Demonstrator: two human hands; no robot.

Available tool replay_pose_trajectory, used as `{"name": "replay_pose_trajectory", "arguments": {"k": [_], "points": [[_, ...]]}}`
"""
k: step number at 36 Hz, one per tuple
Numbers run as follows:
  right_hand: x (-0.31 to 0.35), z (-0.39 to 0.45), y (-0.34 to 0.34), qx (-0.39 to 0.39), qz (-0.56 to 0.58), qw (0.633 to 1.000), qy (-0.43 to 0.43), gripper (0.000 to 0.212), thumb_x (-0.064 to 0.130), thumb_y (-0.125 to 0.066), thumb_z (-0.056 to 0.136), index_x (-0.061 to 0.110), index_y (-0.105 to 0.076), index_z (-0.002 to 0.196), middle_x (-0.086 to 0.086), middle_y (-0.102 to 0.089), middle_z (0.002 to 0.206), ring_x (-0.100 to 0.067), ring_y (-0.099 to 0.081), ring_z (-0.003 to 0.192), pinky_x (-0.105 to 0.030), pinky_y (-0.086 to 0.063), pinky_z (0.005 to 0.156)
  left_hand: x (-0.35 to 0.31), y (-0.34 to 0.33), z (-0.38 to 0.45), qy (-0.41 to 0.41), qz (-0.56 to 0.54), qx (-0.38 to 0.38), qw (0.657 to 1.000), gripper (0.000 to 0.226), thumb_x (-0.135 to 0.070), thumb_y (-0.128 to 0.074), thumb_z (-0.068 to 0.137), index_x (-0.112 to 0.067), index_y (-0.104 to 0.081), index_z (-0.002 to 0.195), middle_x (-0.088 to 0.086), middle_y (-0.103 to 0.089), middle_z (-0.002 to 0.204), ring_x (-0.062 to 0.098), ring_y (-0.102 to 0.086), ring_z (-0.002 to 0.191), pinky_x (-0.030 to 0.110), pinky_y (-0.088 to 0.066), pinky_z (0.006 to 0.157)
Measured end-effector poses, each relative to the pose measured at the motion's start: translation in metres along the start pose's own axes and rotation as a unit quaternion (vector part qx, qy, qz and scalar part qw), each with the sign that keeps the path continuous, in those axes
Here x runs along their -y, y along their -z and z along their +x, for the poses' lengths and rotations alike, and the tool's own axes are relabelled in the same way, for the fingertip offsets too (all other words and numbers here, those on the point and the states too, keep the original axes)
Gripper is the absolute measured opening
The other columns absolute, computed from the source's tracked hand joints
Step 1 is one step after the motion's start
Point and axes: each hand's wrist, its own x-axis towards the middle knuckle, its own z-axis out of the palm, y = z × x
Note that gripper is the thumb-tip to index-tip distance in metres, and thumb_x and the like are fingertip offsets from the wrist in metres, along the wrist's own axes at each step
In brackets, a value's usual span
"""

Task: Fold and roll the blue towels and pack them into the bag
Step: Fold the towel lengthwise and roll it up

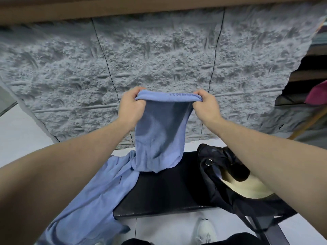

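- A person's left hand (131, 106) and right hand (205, 106) hold a blue towel (159, 137) up in front of a grey textured wall (159, 50), arms stretched forward.
- The fingers of the left hand are curled round the towel's top left corner, bunching the cloth in the fist.
- The fingers of the right hand are curled round the top right corner, pinching the folded upper edge, where dark lettering shows along the hem.
- The towel hangs down between the two hands; its lower end touches the top of a black bench (164, 193) below.
- A second blue towel (92, 200) lies draped over the bench's left side, spilling off the edge toward the pale floor (19, 135); its upper part lies just beside, and partly under, the hanging towel's lower end.
- A black bag (224, 174) sits on the right end of the bench, slumped, its mouth open to a cream lining; a small metal ring shows near its top and a dark strap trails off the bench's front edge.
- The right forearm passes above the bag.
- A white shoe (205, 230) stands on the floor in front of the bench, near the bottom of the view.
- A dark red item (318, 92), too cut off to identify, shows at the far right.
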Motion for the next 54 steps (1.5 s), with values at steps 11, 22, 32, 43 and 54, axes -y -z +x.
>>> {"name": "replay_pose_trajectory", "arguments": {"k": [11, 22, 32, 43, 54], "points": [[0.008, -0.021, 0.021, -0.007, 0.011, 0.999, 0.034, 0.023, 0.003, -0.046, 0.085, 0.025, -0.045, 0.078, 0.004, -0.048, 0.066, -0.011, -0.036, 0.056, -0.027, -0.027, 0.050, -0.009, 0.018, -0.020, -0.001, 0.029, 0.041, 0.999, 0.033, -0.012, -0.037, 0.066, -0.011, -0.066, 0.082, 0.022, -0.063, 0.081, 0.015, -0.048, 0.071, 0.033, -0.034, 0.063], [0.025, -0.059, 0.048, 0.063, -0.056, 0.996, 0.007, 0.010, 0.014, -0.044, 0.085, 0.014, -0.050, 0.076, -0.005, -0.048, 0.067, -0.023, -0.048, 0.061, -0.038, -0.049, 0.054, -0.036, 0.041, -0.055, 0.130, 0.098, 0.167, 0.972, 0.029, -0.006, -0.042, 0.090, -0.013, -0.037, 0.063, 0.004, -0.035, 0.058, 0.018, -0.031, 0.056, 0.030, -0.023, 0.055], [0.038, -0.102, 0.077, 0.127, -0.046, 0.991, -0.003, 0.007, 0.021, -0.053, 0.088, 0.020, -0.046, 0.086, -0.003, -0.049, 0.065, -0.017, -0.042, 0.051, -0.030, -0.035, 0.048, -0.050, 0.061, -0.094, 0.117, 0.066, 0.158, 0.978, 0.017, -0.011, -0.045, 0.090, -0.009, -0.062, 0.086, 0.008, -0.051, 0.072, 0.017, -0.043, 0.065, 0.027, -0.031, 0.052], [0.035, -0.152, 0.100, 0.257, -0.035, 0.965, -0.048, 0.009, 0.017, -0.053, 0.092, 0.015, -0.050, 0.085, 0.001, -0.048, 0.069, -0.012, -0.041, 0.057, -0.025, -0.031, 0.053, -0.050, 0.077, -0.142, 0.174, 0.045, 0.237, 0.955, 0.026, -0.020, -0.051, 0.077, -0.003, -0.060, 0.093, 0.011, -0.047, 0.075, 0.023, -0.038, 0.066, 0.028, -0.027, 0.054], [0.005, -0.180, 0.079, 0.414, -0.135, 0.889, -0.141, 0.010, 0.027, -0.063, 0.073, 0.018, -0.057, 0.072, -0.007, -0.048, 0.078, -0.023, -0.038, 0.072, -0.033, -0.026, 0.059, -0.022, 0.077, -0.178, 0.232, 0.095, 0.354, 0.901, 0.032, -0.017, -0.047, 0.099, -0.014, -0.053, 0.067, 0.003, -0.047, 0.057, 0.015, -0.037, 0.045, 0.027, -0.028, 0.048]]}}
